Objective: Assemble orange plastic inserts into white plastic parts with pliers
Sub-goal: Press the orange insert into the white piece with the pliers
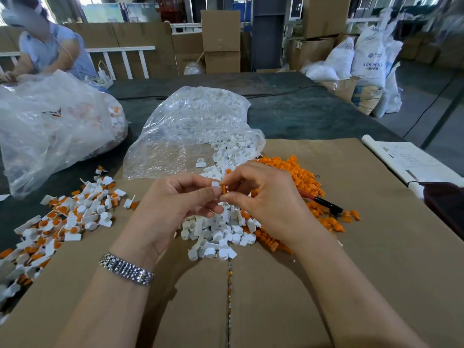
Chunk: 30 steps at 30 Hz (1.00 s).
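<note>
Sack (369,56) lettering "ABS RESIN"; left hand (175,209) pinching white part (215,183), right hand (263,197) pinching orange insert (223,189).

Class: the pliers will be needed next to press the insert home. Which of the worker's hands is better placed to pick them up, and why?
Probably the right hand. The pliers lie on the cardboard just beyond it, on its own side. The left hand pinches the white part and sits farther away.

Wore a silver metal-link watch band (126,269) with small shiny segments on the wrist of the left hand (173,209), no sleeves over either forearm, nothing on the right hand (266,199).
</note>
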Tool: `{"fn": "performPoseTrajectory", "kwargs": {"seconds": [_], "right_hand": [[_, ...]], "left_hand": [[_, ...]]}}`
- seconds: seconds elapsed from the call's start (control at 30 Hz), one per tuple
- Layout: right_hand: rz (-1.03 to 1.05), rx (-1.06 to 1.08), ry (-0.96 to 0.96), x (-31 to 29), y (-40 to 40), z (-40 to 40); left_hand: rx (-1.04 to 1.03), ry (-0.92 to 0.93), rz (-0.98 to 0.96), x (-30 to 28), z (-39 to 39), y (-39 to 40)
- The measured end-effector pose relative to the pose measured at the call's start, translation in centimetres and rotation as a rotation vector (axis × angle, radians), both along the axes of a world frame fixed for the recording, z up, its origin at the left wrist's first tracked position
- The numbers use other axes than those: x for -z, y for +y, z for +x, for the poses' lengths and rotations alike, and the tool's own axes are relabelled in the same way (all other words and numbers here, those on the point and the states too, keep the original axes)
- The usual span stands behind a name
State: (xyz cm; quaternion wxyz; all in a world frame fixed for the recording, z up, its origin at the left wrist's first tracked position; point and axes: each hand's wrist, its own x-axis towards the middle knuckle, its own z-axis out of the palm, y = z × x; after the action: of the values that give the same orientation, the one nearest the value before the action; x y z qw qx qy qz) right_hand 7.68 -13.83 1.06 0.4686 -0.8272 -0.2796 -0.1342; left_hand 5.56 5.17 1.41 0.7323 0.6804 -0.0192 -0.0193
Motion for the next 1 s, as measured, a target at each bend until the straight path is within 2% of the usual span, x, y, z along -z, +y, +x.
{"fn": "performPoseTrajectory", "kwargs": {"seconds": [0.1,0.2,0.27,0.33,0.4,0.5,0.63,0.8,0.9,0.97,1.0], "right_hand": [[-0.029,0.007,0.007,-0.1,0.0,-0.2],[-0.019,0.008,0.162,-0.5,-0.9,0.2],[-0.061,0.168,0.175,-0.8,-2.0,0.7],[-0.254,0.455,0.17,-0.8,-3.4,1.3],[-0.525,0.648,0.304,-0.6,-4.3,1.5],[-0.707,0.672,0.462,-0.3,-4.6,1.5],[-0.802,0.654,0.411,-0.3,-4.0,1.2],[-0.676,0.651,0.331,-0.7,-4.2,1.2],[-0.349,0.494,0.369,-1.8,-4.1,0.8],[-0.114,0.324,0.498,-2.6,-3.6,0.2],[-0.062,0.227,0.592,-2.9,-3.4,-0.1]], "left_hand": [[-0.01,-0.008,0.019,0.1,0.1,-0.1],[-0.056,0.013,-0.019,0.2,0.3,-0.1],[-0.085,0.04,-0.064,0.3,0.5,0.1],[-0.084,0.054,-0.103,0.3,0.5,0.3],[-0.081,0.051,-0.124,0.3,0.5,0.4],[-0.087,0.047,-0.116,0.3,0.5,0.4],[-0.1,0.045,-0.111,0.4,0.6,0.3],[-0.125,0.011,-0.151,0.3,0.5,0.3],[-0.165,-0.019,-0.183,0.2,0.5,0.2],[-0.188,-0.049,-0.18,0.2,0.5,0.2],[-0.192,-0.066,-0.177,0.1,0.5,0.2]]}}
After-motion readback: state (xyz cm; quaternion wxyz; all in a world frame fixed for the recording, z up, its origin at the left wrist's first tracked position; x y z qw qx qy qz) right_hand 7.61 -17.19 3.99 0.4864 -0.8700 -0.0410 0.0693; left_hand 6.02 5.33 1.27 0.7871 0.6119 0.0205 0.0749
